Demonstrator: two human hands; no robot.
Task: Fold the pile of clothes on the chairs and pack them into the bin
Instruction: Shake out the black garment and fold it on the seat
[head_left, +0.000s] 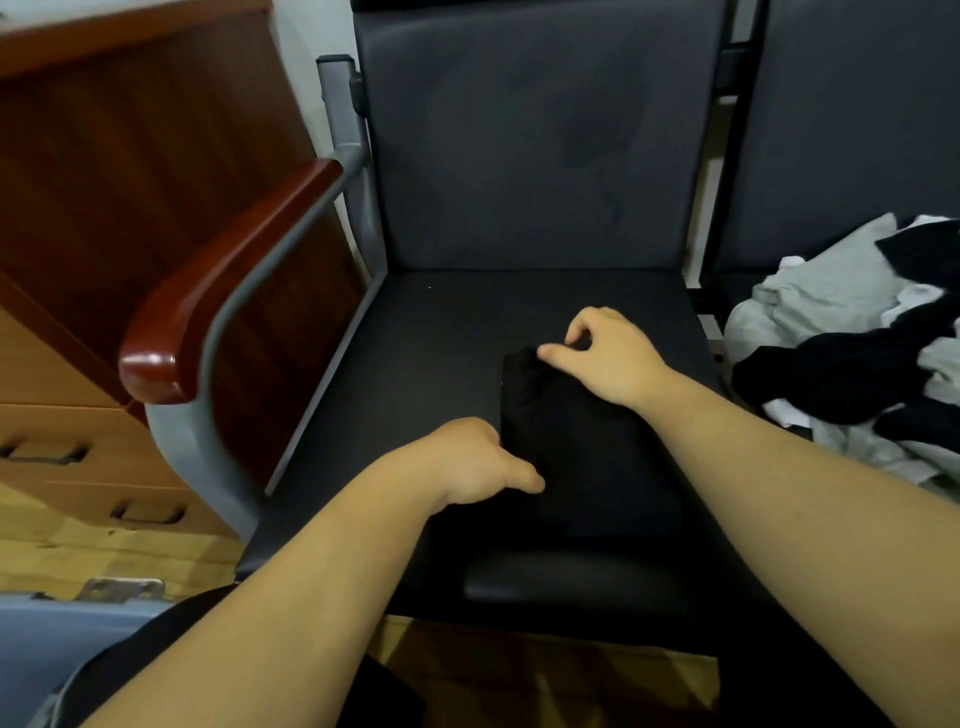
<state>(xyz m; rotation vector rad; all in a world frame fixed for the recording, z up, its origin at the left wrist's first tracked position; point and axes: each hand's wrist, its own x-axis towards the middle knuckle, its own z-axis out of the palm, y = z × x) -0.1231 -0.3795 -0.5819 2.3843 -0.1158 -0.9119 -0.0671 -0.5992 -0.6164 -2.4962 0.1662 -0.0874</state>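
A black garment (582, 457), folded into a small bundle, lies on the dark seat of the chair (415, 364) in front of me. My left hand (467, 462) grips the bundle's near left edge with curled fingers. My right hand (602, 353) pinches the bundle's far top corner between thumb and fingers. A pile of grey, white and black clothes (852, 343) lies heaped on the seat of the neighbouring chair at the right. The bin cannot be made out with certainty.
The chair has a red-brown wooden armrest (218, 291) on a grey metal frame at the left. A wooden cabinet with drawers (78, 395) stands beyond it. A grey-blue object (52, 639) shows at the lower left corner.
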